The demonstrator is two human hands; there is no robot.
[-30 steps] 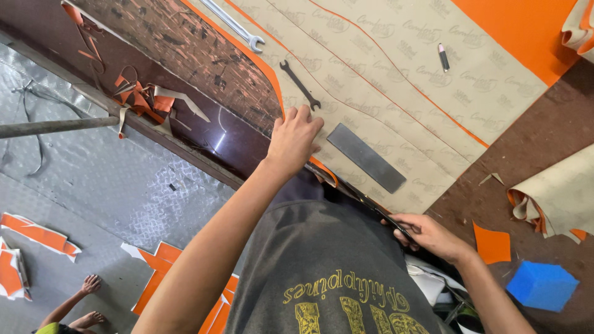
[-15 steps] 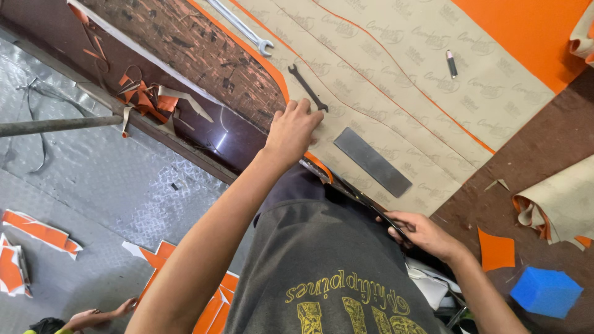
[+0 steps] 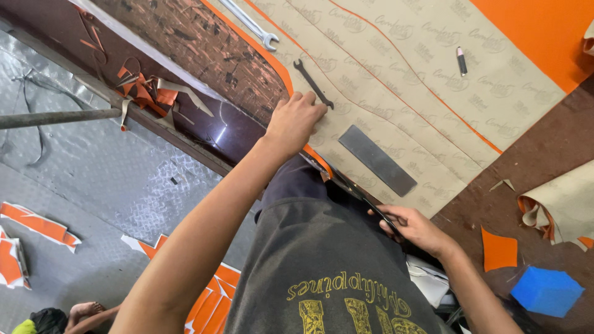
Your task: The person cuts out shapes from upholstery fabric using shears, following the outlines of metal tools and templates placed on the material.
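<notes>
My left hand [image 3: 296, 121] is laid flat on the near edge of a large beige patterned sheet [image 3: 396, 93] with orange backing, which is spread on a brown worktable. Its fingertips are just short of a small black spanner [image 3: 312, 83]. My right hand [image 3: 416, 229] is close to my body and grips black scissors [image 3: 362, 196]. The blades lie along the sheet's orange-trimmed edge, between my two hands. My dark grey shirt hides the table edge below them.
A flat grey metal bar [image 3: 377, 159], a silver spanner [image 3: 250, 25] and a small marker [image 3: 461, 60] lie on the sheet. A blue block [image 3: 547, 291], an orange offcut [image 3: 498, 250] and a curled sheet piece [image 3: 560, 207] sit at right. Orange scraps [image 3: 37, 226] litter the metal floor, where another person's limb [image 3: 83, 311] shows.
The view has shifted slightly. My left hand stays pressed on the sheet edge and my right hand keeps the scissors at the edge. The other person's limb on the floor has moved.
</notes>
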